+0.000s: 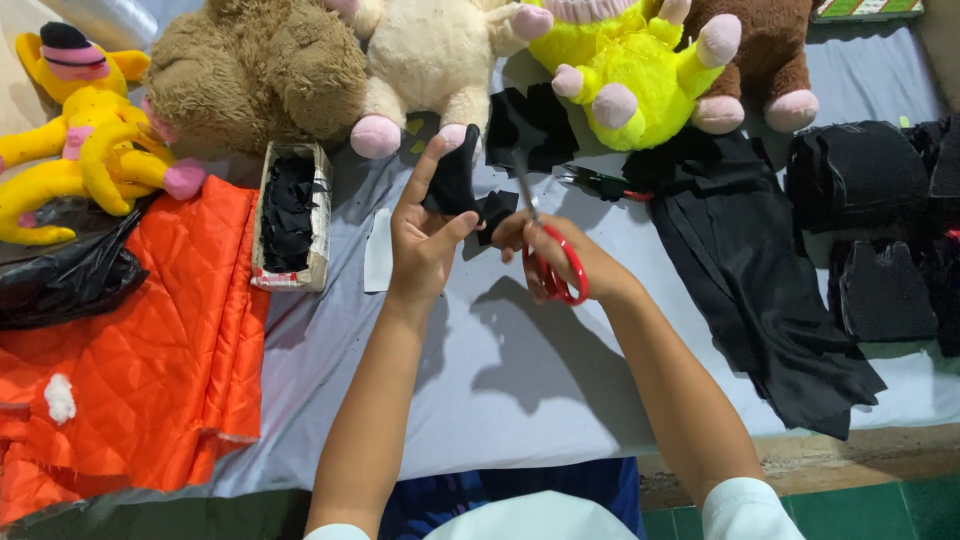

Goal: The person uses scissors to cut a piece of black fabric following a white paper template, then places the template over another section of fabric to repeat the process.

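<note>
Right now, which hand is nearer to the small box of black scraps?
Left. The left hand, holding a black fabric piece, is just right of the box. The right hand, gripping red-handled scissors, is farther right, beyond the left hand.

Plush toys (430, 60) line the far edge of the surface (500, 370). A quilted cloth (150, 350) lies at left, a small box (292, 215) just right of it. Folded fabric (760, 280) and stacked pieces (860, 180) lie at right.

I saw black fabric piece (455, 180) held upright above grey table; red-handled scissors (550, 250) cutting its lower edge.
</note>
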